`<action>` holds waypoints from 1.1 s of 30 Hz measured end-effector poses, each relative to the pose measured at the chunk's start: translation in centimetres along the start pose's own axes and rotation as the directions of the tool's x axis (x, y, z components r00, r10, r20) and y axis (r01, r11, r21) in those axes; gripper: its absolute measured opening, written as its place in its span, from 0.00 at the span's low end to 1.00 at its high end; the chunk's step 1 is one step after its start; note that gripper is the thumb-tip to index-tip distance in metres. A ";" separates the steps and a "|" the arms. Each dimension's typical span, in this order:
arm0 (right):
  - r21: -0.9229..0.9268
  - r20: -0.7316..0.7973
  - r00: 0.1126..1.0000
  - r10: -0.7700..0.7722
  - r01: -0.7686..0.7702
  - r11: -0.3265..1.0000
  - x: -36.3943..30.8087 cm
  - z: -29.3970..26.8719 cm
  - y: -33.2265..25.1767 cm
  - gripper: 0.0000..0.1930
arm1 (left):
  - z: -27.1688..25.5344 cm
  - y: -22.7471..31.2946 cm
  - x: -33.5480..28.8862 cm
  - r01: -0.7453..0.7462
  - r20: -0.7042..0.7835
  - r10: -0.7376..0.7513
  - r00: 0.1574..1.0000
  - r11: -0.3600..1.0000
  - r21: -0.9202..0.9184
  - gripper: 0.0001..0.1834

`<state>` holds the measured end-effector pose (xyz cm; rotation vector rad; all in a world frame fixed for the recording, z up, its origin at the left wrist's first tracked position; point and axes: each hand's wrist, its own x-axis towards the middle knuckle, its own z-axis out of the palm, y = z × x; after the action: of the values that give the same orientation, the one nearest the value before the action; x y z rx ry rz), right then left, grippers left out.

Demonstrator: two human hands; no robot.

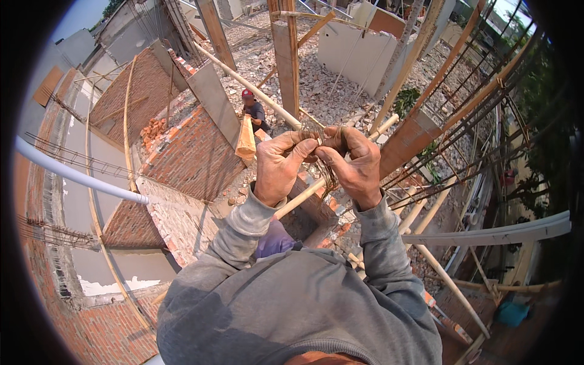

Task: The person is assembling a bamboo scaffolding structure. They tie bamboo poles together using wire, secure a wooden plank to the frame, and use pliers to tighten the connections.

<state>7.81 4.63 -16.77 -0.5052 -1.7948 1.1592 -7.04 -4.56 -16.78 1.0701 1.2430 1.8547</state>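
Observation:
Both my hands meet in front of my chest, thumbs close together, over a bundle of thin, brownish wire (pixel 329 177). My left hand (pixel 275 168) is closed, its fingertips pinching at the bundle from the left. My right hand (pixel 358 165) is closed around it from the other side, with loose strands hanging below the fingers. The exact grip of the fingertips is partly hidden behind the thumbs. A pale bamboo pole (pixel 246 83) runs diagonally behind my hands and comes out again below them.
Below, a person (pixel 258 115) in a red cap stands by a wooden beam (pixel 246 141). Brick walls (pixel 188 155) rise at the left and broken rubble (pixel 255 45) covers the ground beyond. Rusty rebar (pixel 468 164) and a white pipe (pixel 493 235) lie right; another white pipe (pixel 82 175) lies left.

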 end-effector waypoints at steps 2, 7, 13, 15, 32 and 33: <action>-0.061 0.020 1.000 -0.021 0.022 0.998 0.9 -0.5 -0.6 0.17 | -0.2 0.3 0.7 -0.074 0.029 0.070 0.997 0.989 0.132 0.09; -0.389 -0.017 0.960 -0.280 0.252 0.886 3.6 -1.8 -1.6 0.18 | -1.6 1.5 2.9 -0.090 0.182 0.061 0.981 0.983 0.157 0.08; -0.438 0.070 0.937 -0.341 0.336 0.834 6.4 -3.5 -1.9 0.19 | -1.8 2.3 5.4 -0.004 0.288 -0.015 0.957 0.998 0.067 0.08; -0.256 0.099 0.969 -0.227 0.245 0.935 6.8 -4.0 -1.8 0.19 | -1.2 2.3 5.8 -0.032 0.274 0.027 0.961 0.999 0.015 0.08; -0.260 0.165 0.984 0.062 -0.017 0.965 6.5 -4.9 -0.7 0.18 | -3.5 5.1 9.1 0.192 0.474 -0.125 0.872 0.977 -0.095 0.15; -0.153 0.234 0.971 0.046 -0.010 0.988 6.5 -5.1 -1.0 0.19 | -4.1 5.6 9.6 0.158 0.470 -0.138 0.872 0.987 -0.003 0.15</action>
<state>9.04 11.46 -12.08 -0.4977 -2.0985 1.1470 -15.45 0.06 -9.82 1.2690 0.9621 1.3847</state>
